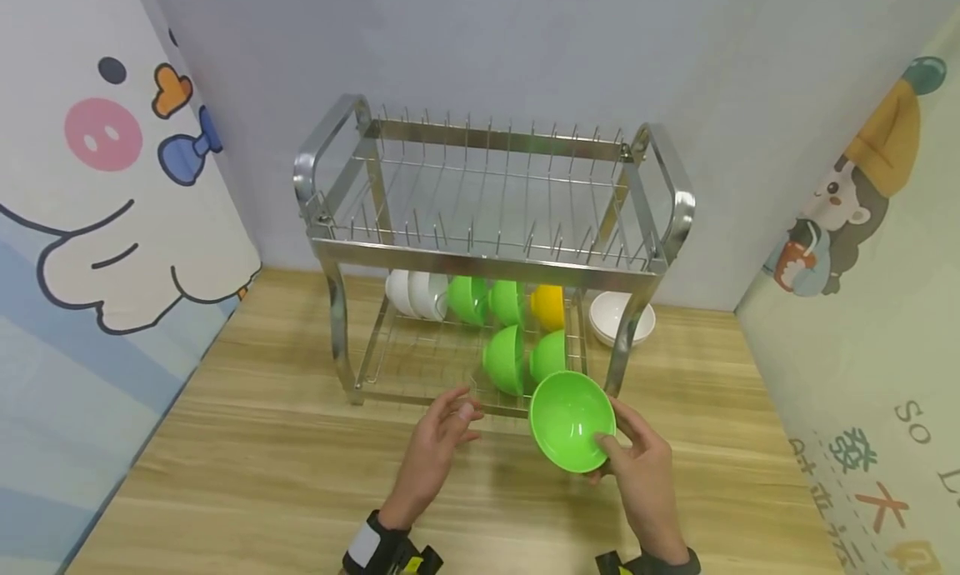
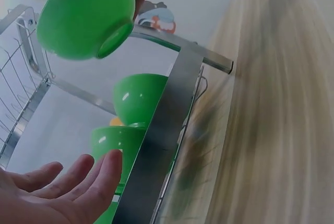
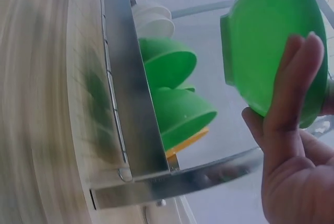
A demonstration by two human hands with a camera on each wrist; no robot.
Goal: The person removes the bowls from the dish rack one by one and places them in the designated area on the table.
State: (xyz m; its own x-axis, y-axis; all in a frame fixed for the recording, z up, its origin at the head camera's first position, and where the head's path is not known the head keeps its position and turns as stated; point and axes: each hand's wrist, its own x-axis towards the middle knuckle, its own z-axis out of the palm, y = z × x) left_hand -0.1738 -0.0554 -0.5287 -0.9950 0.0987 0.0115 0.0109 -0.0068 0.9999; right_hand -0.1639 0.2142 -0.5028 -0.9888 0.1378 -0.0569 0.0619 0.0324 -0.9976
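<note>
A green bowl (image 1: 572, 422) is gripped by my right hand (image 1: 643, 467), thumb inside the rim and fingers behind it. The bowl is tilted, its inside facing the head camera, in front of the rack's lower right part. To its left, my left hand (image 1: 438, 446) holds nothing; its fingers are spread and loosely bent near the lower front rail. In the right wrist view the held bowl (image 3: 271, 41) shows its outer side and foot. Behind it on the lower shelf, two green bowls (image 1: 504, 360) stand on edge in the front row.
A two-tier metal dish rack (image 1: 480, 265) stands against the wall. Its lower shelf's back row holds white bowls (image 1: 427, 296), green bowls (image 1: 467, 300) and a yellow bowl (image 1: 548, 307). White bowls (image 1: 621, 317) are stacked on the table (image 1: 247, 458) by the rack's right leg.
</note>
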